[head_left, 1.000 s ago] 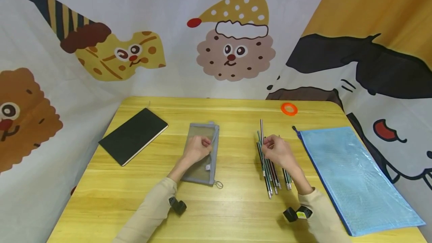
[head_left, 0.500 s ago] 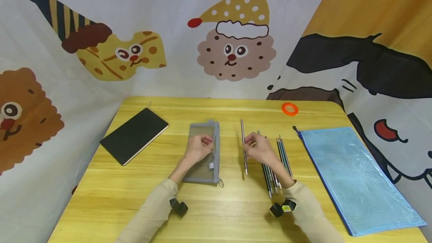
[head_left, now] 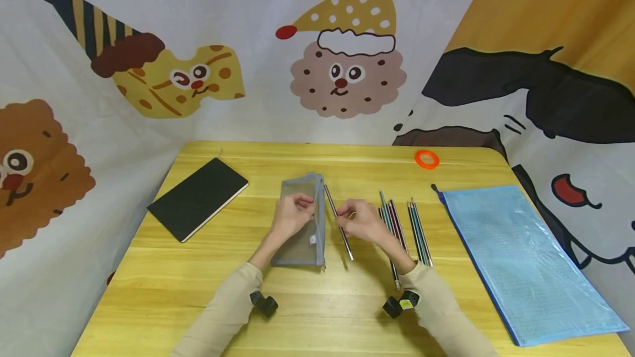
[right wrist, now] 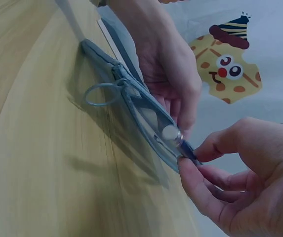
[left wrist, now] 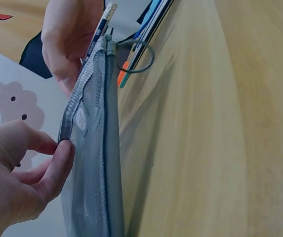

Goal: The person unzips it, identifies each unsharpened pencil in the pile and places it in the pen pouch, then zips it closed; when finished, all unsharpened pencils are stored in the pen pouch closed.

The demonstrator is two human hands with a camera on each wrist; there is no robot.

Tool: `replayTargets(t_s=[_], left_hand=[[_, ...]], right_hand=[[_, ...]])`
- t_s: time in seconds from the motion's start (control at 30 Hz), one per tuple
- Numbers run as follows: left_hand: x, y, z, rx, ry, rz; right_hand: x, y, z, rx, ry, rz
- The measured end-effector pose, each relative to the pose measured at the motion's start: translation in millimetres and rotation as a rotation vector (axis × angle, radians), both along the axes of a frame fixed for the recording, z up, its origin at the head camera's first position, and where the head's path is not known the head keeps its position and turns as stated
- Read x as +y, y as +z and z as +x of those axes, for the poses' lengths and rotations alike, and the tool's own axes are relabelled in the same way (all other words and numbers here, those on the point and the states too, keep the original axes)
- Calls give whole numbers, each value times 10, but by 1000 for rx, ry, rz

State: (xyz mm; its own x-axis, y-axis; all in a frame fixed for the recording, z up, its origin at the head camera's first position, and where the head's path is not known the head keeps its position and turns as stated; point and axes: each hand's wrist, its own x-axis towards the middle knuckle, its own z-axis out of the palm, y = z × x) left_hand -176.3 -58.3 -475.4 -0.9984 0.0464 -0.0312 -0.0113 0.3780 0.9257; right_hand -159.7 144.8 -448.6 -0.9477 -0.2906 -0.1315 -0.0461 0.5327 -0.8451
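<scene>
My left hand pinches the open zip edge of a grey mesh pencil pouch, holding that side up off the table. Thumb and finger meet on the edge in the left wrist view, where the pouch stands on its side with a ring pull. Just right of the pouch, my right hand pinches a dark pencil near its middle, tilted, far end leaning toward the pouch mouth. The right wrist view shows the pencil's white eraser end beside the parted zip; its tip is hidden there.
Two loose groups of pencils lie right of my right hand: one bundle partly under the wrist, another beside it. A blue mesh zip bag lies far right, an orange ring at the back, a black notebook at left.
My right hand has carried the pencil left from the bundle to the pouch, and the pencil has tilted. My left hand has stayed on the pouch edge, which now stands higher and wider.
</scene>
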Motion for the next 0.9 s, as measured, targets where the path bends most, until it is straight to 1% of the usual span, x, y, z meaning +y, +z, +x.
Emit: replayTargets(t_s=[0.17, 0.27, 0.47, 0.63, 0.8, 0.9], left_hand=[[5, 24, 24, 15, 29, -13], [10, 43, 40, 28, 31, -24], [29, 65, 58, 25, 17, -7], [40, 69, 56, 31, 4, 17], [42, 68, 54, 30, 0, 44], [40, 58, 53, 27, 6, 56]], right_hand=[[-102, 1, -22, 14, 30, 25], [-161, 15, -40, 15, 29, 35], [-273, 44, -100, 12, -8, 52], [-335, 51, -154, -2, -47, 41], [-380, 37, -173, -5, -61, 20], [-405, 32, -169, 11, -66, 37]])
